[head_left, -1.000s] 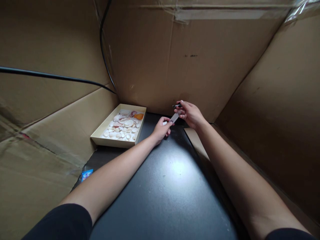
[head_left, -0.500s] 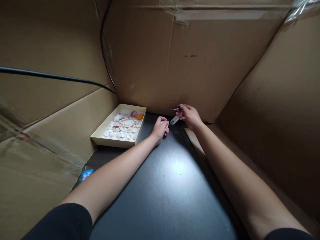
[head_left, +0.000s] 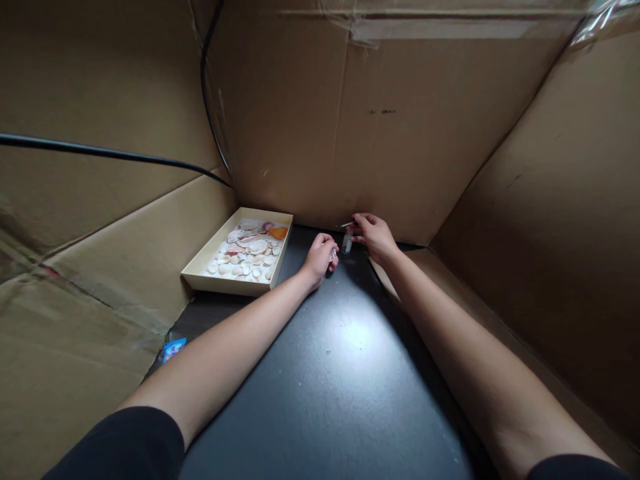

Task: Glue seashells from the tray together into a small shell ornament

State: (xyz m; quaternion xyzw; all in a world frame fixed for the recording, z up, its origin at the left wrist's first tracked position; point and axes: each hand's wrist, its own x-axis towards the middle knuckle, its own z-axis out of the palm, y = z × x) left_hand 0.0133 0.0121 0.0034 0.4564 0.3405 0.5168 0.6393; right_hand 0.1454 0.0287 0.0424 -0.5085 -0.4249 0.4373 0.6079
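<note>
Small whitish object (head_left: pixel 333 255), mostly hidden, sits in the middle of the frame, wrapped in the curled fingers of the person's bare left hand (head_left: pixel 317 260). Just to its right, a thin, dark-tipped metallic stick (head_left: pixel 345 225) points left above a small, clear, plastic-looking tube (head_left: pixel 347 243), both gripped in the bare right hand (head_left: pixel 375 238).

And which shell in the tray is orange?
The orange shell near the tray's far right corner; its strong, even orange sets it apart from the other, mostly pale shells.
</note>
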